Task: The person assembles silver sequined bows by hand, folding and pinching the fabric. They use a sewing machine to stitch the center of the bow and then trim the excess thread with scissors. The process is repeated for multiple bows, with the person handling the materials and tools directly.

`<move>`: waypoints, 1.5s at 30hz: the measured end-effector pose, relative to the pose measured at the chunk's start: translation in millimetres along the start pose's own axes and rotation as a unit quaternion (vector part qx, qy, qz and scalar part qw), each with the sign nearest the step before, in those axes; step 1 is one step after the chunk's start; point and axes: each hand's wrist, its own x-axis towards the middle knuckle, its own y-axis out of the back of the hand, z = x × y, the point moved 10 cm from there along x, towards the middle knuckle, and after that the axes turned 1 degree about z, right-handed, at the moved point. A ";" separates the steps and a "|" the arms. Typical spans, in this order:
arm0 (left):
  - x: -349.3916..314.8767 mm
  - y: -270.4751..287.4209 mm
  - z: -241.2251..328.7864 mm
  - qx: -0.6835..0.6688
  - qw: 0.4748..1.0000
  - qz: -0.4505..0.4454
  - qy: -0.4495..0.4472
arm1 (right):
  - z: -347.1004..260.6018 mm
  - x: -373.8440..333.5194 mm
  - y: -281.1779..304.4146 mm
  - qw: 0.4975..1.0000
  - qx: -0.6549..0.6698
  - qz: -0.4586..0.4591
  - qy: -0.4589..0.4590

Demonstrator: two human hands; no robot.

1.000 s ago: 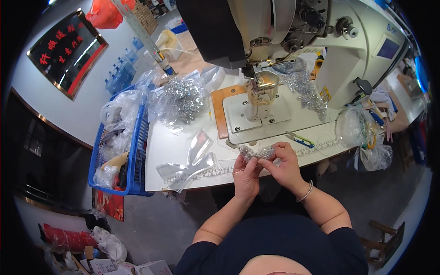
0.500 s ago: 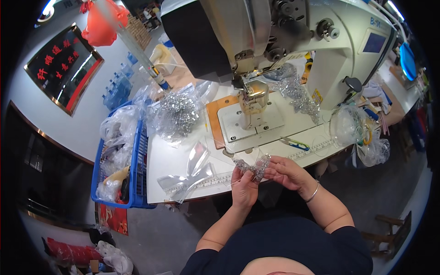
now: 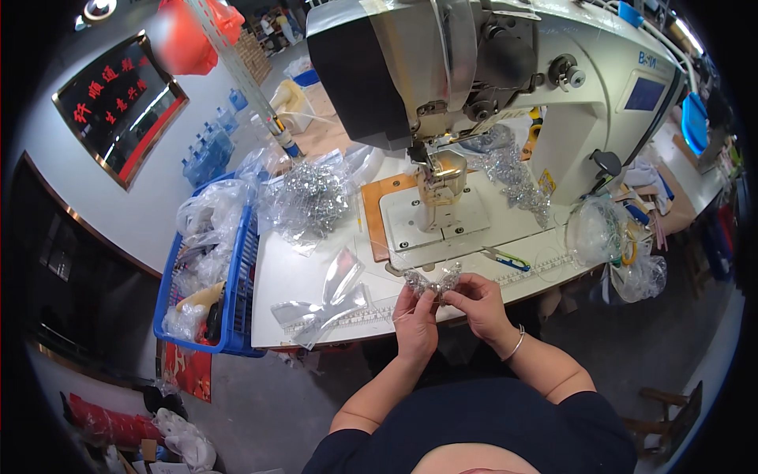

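Note:
At the front edge of the table I hold a small silver, glittering bow-shaped ornament [image 3: 433, 282] in both hands. My left hand [image 3: 416, 325] pinches its lower left part, thumb on top. My right hand [image 3: 482, 310] is closed on its right side with thumb and fingertips. Both hands are just in front of the sewing machine [image 3: 452, 227], below its needle area. To the left of my left hand lie clear plastic strips [image 3: 328, 306]. Thread snips [image 3: 507, 258] with blue and green handles rest beyond my right hand.
A heap of silver glittery pieces [image 3: 312, 196] sits left of the machine bed, and more silver pieces [image 3: 513, 186] lie under the arm. A blue basket [image 3: 243, 292] of plastic bags adjoins the table's left end. A clear bag [image 3: 594, 231] sits at the right.
My right hand has moved left and closed on the ornament; its fingers were looser beside it before. The ornament now sits more level between both hands. The view has shifted slightly.

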 end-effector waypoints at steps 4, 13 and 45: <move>-4.1 0.4 -1.0 -0.015 1.000 -0.002 -0.001 | -3.8 2.5 7.6 0.997 -0.070 -0.014 0.027; -7.3 -12.9 6.5 0.034 0.996 -0.030 -0.079 | -7.4 5.5 14.6 1.000 0.007 -0.013 0.011; 12.7 3.1 -1.1 -0.057 0.997 0.031 0.045 | 12.4 33.7 14.8 0.997 0.037 0.007 -0.061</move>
